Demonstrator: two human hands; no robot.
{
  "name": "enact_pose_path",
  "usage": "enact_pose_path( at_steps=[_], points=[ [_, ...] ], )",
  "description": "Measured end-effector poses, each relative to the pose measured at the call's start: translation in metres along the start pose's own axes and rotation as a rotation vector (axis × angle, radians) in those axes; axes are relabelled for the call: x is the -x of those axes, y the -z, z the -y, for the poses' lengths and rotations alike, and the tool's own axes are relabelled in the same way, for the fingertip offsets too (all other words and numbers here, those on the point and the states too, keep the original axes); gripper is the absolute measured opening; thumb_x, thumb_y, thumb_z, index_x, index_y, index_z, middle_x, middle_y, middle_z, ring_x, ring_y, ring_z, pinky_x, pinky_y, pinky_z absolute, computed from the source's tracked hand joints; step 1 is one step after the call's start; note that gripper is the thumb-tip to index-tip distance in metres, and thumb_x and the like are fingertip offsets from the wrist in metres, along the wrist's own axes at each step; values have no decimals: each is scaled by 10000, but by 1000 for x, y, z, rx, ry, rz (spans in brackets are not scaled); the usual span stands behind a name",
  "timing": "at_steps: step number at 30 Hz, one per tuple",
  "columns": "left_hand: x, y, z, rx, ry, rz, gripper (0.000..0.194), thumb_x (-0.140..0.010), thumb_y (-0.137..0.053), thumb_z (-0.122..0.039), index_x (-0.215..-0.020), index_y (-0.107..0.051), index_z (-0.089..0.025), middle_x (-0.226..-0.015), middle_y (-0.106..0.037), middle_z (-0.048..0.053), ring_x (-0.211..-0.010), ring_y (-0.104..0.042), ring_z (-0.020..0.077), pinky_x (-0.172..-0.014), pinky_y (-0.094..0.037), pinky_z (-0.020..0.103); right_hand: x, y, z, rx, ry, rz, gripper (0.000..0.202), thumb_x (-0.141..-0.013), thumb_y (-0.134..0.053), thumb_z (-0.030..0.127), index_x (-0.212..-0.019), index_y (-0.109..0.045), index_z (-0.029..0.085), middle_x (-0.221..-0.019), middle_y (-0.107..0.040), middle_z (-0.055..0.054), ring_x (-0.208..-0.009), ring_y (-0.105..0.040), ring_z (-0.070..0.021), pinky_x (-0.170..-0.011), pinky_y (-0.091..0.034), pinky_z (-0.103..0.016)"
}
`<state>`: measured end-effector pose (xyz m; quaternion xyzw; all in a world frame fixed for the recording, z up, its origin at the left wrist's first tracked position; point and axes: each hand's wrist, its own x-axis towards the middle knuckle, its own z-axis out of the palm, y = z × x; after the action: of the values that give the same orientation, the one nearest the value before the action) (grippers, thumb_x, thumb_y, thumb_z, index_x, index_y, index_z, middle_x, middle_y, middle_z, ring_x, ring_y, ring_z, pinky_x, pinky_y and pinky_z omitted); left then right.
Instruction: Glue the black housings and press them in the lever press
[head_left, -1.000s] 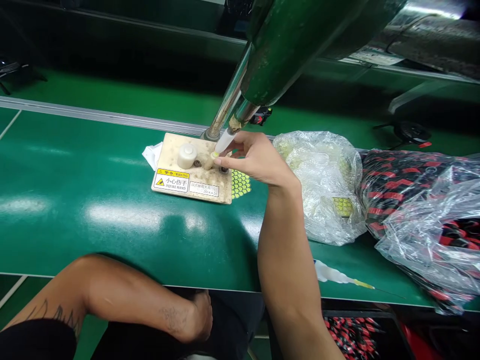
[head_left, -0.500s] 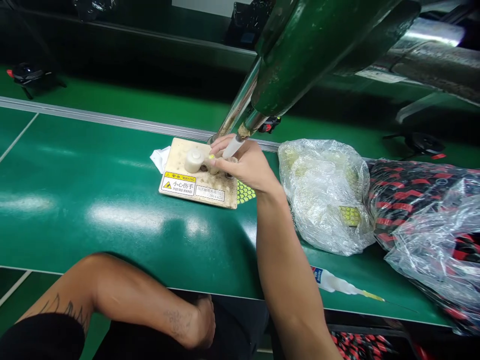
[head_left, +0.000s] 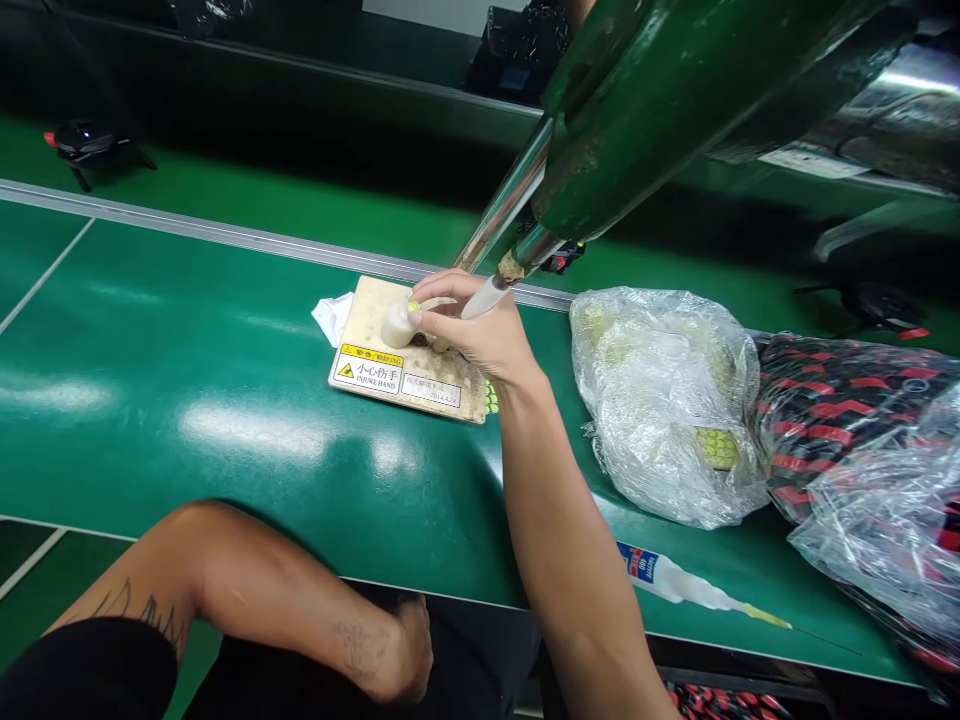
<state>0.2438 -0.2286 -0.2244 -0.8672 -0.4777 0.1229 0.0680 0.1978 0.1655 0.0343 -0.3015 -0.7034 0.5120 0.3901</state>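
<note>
My right hand (head_left: 484, 325) is over a cream fixture plate (head_left: 360, 315) that carries a yellow warning label. Thumb and forefinger pinch a small yellow-green piece (head_left: 414, 306) at the top of a white round post (head_left: 396, 328); its exact kind is too small to tell. A second post is partly covered by my fingers. Just above the hand, a white-tipped press rod (head_left: 486, 298) comes down from a green cylinder (head_left: 622, 120). My left hand (head_left: 412, 648) rests by my lap below the bench edge, its fingers hidden.
To the right lie a clear plastic bag (head_left: 660, 400) with yellow-green patterned pieces and a wrapped bundle of black-and-red pieces (head_left: 847, 410). A glue bottle (head_left: 667, 578) with a thin needle lies near the front edge. A metal rail (head_left: 247, 243) runs along the back.
My right hand has moved left across the fixture, bringing the yellow-green piece to the white post. The view has shifted slightly; my left hand stays put.
</note>
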Motion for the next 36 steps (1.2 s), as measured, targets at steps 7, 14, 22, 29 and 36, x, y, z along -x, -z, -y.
enact_pose_path(
  at_steps=[7,14,22,29,36],
  points=[
    [13,-5,12,1,-336,-193,403,-397,-803,-588,-274,-531,-317,-695,-669,127,-663,-550,294,-756,-412,552,2,-5,-2,-19,-84,-3,359,-663,-949,480,-828,-780,210,-1011,-728,-52,-915,-678,-209,-740,-575,-348],
    [11,-2,10,-24,-222,-68,141,-477,-797,-473,-458,-729,-350,-927,-755,140,-835,-655,369,-761,-425,555,2,-5,-3,-20,-84,5,375,-676,-937,507,-858,-791,214,-998,-741,-50,-882,-670,-199,-688,-546,-324],
    [12,-3,11,-80,-251,-122,233,-477,-796,-411,-344,-623,-329,-838,-740,131,-825,-649,364,-790,-430,584,2,-3,-2,-6,-109,19,428,-669,-937,528,-916,-783,215,-1039,-754,-63,-930,-681,-221,-665,-545,-321],
    [7,2,7,21,-49,80,370,-469,-811,-368,-258,-514,-302,-702,-728,109,-682,-657,306,-731,-495,533,2,-2,-3,-31,-124,43,412,-657,-951,491,-912,-785,214,-1011,-757,-50,-899,-678,-203,-679,-546,-317],
    [7,8,14,-69,-146,-66,281,-461,-769,-453,-323,-574,-305,-808,-701,130,-785,-599,332,-766,-398,533,3,-2,0,-21,-124,44,419,-674,-939,529,-912,-781,224,-1012,-763,-51,-917,-687,-214,-658,-545,-309]
  ],
)
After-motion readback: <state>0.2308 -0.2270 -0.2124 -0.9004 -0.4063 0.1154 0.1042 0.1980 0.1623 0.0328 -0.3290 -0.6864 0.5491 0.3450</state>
